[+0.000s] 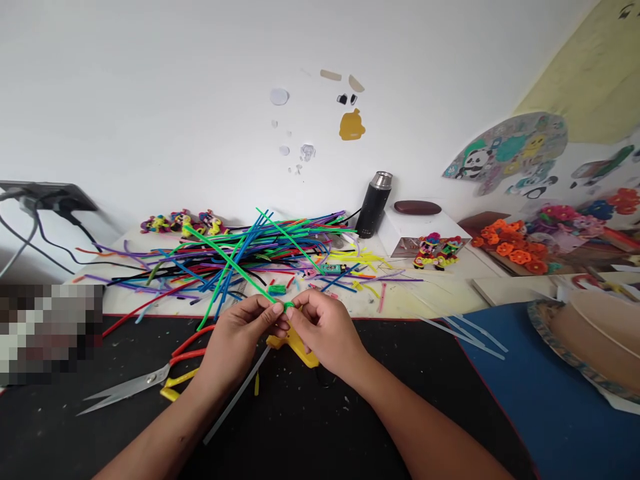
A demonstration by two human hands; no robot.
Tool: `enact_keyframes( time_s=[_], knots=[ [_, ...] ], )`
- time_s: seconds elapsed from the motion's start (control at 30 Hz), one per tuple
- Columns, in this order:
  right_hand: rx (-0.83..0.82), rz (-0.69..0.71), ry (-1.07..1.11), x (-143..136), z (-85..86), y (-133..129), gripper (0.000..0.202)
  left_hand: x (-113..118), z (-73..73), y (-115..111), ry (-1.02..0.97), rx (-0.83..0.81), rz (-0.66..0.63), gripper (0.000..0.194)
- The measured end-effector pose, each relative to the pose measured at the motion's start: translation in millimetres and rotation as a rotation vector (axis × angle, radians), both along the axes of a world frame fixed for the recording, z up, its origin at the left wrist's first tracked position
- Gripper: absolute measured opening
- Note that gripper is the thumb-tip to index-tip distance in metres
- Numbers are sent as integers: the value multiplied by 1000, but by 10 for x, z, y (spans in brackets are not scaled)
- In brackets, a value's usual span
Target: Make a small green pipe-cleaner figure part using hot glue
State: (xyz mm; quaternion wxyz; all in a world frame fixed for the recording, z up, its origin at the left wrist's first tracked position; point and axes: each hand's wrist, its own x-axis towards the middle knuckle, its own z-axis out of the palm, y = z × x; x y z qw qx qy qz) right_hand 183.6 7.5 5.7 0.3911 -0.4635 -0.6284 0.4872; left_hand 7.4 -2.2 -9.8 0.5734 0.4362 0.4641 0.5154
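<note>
Fingers: our left hand (240, 328) and right hand (326, 327) pinch a green fuzzy stem (254, 285), coiled tip half hidden.
Stem: above the black mat's (300, 430) far edge.
Yellow plastic tool (303, 349): partly covered.

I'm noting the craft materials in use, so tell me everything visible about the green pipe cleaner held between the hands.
The green pipe cleaner is bright, slender and apparently fuzzy. Its near end, looking curled, is pinched by the left hand and right hand. The rest slants nearly straight to the far left, crossing blue pipe cleaners in view; contact is unclear.
</note>
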Motion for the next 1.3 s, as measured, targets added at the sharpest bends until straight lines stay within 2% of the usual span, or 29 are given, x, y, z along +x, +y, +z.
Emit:
enact_keyframes(
  time_s=[0.17,0.4,0.53,0.67,0.8,0.97,1.17,1.3],
  knots=[
    [41,1,-89,5,38,-11,7,-31,9,16,38,42,-32,37],
    [178,18,-253,36,42,0,6,-86,113,19,293,97,-39,33],
    [245,49,-382,56,41,12,7,-120,134,26,435,136,-85,30],
    [257,78,-468,61,17,19,7,-159,136,37,568,179,-143,28],
    [220,89,-485,55,22,9,7,-175,184,35,610,172,-187,29],
    [143,55,-359,45,68,9,6,-157,181,51,429,111,-196,32],
    [39,32,-165,35,57,14,4,-56,55,71,90,-17,-54,37],
    [1,13,-108,19,48,7,2,13,54,56,-56,-75,8,41]
  ],
)
